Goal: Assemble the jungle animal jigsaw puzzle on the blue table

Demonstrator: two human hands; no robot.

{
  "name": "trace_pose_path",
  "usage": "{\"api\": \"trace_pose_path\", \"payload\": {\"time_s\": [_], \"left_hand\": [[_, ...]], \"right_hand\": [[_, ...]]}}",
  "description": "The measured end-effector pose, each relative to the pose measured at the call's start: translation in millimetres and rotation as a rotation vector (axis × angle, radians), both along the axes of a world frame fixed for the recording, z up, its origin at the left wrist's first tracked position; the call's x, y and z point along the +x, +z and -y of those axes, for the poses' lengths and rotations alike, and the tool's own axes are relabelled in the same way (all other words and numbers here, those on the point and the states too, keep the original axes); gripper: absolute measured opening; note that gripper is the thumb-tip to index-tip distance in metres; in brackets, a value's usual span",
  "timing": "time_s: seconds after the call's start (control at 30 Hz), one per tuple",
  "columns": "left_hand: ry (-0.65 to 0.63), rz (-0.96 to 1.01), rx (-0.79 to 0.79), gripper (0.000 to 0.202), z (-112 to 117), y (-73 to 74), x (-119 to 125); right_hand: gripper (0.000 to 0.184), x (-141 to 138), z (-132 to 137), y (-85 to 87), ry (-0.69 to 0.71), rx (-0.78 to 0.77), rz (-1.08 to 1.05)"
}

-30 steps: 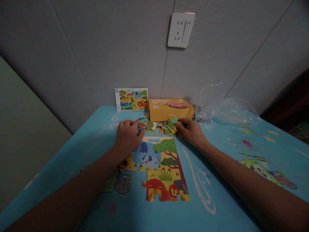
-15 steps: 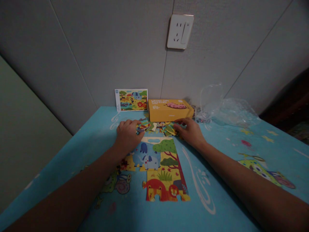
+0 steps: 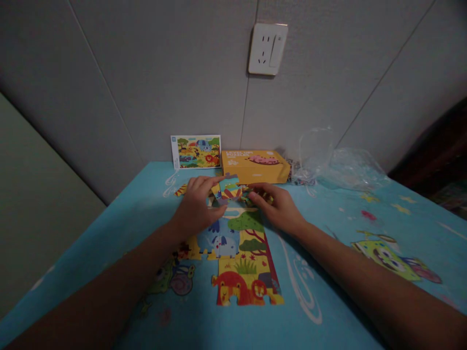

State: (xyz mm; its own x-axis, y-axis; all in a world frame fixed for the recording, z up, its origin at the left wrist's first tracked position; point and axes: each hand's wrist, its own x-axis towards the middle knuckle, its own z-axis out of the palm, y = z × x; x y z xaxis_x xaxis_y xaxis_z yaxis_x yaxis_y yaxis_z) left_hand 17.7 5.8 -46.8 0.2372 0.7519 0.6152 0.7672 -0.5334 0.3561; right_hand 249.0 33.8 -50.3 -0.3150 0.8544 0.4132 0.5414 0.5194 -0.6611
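Several loose puzzle pieces show between my hands, some tilted up off the cloth. My left hand has its thumb and fingers around the left side of these pieces. My right hand is closed at the right side, with fingertips on more pieces that it partly hides. Just nearer to me lies a partly joined jigsaw puzzle with elephants, trees and lions. My left hand and forearm cover part of its left side.
Against the wall stand a picture card and a yellow puzzle box. Crumpled clear plastic lies at the right back. A wall socket is above. The blue tablecloth has printed cartoon figures.
The pieces between my hands have been lifted and tilted up. My right hand has moved left and a little nearer. Striped pieces now show left of my left hand.
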Motion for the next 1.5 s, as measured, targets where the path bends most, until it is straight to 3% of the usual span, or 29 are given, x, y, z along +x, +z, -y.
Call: {"api": "trace_pose_path", "payload": {"time_s": [0.13, 0.23, 0.4, 0.53, 0.7, 0.8, 0.93, 1.07, 1.23, 1.3, 1.4, 1.5], "left_hand": [[-0.269, -0.046, -0.028, 0.060, 9.5, 5.4, 5.1], [-0.366, -0.028, -0.100, 0.070, 11.5, 2.7, 5.9], [-0.336, 0.022, -0.138, 0.072, 8.5, -2.8, 3.7], [-0.317, 0.028, -0.137, 0.070, 7.2, -2.3, 3.2], [-0.302, 0.029, -0.115, 0.069, 7.2, 0.3, 2.8], [-0.309, 0.026, -0.104, 0.067, 7.6, 1.1, 2.5], [-0.320, 0.028, -0.099, 0.066, 8.3, 1.6, 2.3], [-0.342, 0.038, -0.090, 0.066, 10.3, 2.8, 2.4], [-0.432, 0.031, -0.081, 0.072, 13.8, 4.6, 3.7], [-0.439, 0.021, -0.083, 0.072, 14.0, 4.6, 4.7], [-0.365, 0.014, -0.060, 0.064, 10.6, 3.0, 5.4], [-0.128, 0.048, 0.014, 0.047, 1.7, -1.7, 2.1]], "right_hand": [[0.038, -4.7, 5.4, -1.5, 0.091, -0.112, -0.089], [0.034, -6.1, 5.2, -3.7, 0.067, -0.126, -0.090], [0.029, -3.6, -0.5, -6.4, -0.025, -0.160, -0.177], [0.025, 4.9, -9.9, -7.9, -0.160, -0.073, -0.244], [0.024, 19.3, -26.5, -11.8, -0.359, -0.022, -0.001], [0.022, 24.6, -34.3, -15.6, -0.404, -0.002, 0.151], [0.024, 26.3, -37.3, -16.0, -0.446, 0.114, 0.173], [0.023, 17.3, -22.8, -4.1, -0.275, 0.126, 0.018], [0.028, -6.3, 11.2, 5.1, 0.121, -0.135, -0.155], [0.026, -11.2, 17.7, 3.4, 0.202, -0.168, -0.183], [0.022, -8.8, 13.5, -0.6, 0.147, -0.133, -0.244], [0.024, 1.6, -0.6, -2.9, -0.010, -0.015, -0.351]]}}
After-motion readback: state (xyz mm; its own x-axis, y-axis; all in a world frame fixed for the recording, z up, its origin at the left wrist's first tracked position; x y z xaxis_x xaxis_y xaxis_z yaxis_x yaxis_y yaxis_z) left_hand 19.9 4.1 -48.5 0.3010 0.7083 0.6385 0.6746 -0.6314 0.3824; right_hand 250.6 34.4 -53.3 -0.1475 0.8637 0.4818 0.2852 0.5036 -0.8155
